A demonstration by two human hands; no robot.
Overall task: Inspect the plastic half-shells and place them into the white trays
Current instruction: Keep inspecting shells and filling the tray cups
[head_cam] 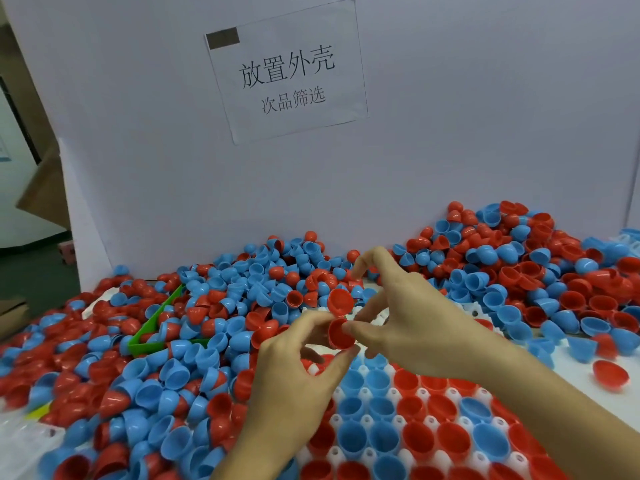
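I pinch one red half-shell [341,336] between both hands, left hand [301,372] and right hand [408,317], above the white tray [349,453], probably checking it before seating it.

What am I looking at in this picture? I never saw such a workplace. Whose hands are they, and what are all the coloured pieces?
There is no machine here. One camera on a person's head looks down at their two bare hands. The left hand and the right hand together pinch one red half-shell. Around them lies a big pile of red and blue half-shells. Below the hands a white tray already holds shells, open side up. A green tray is half buried on the left. A paper sign hangs on the wall.
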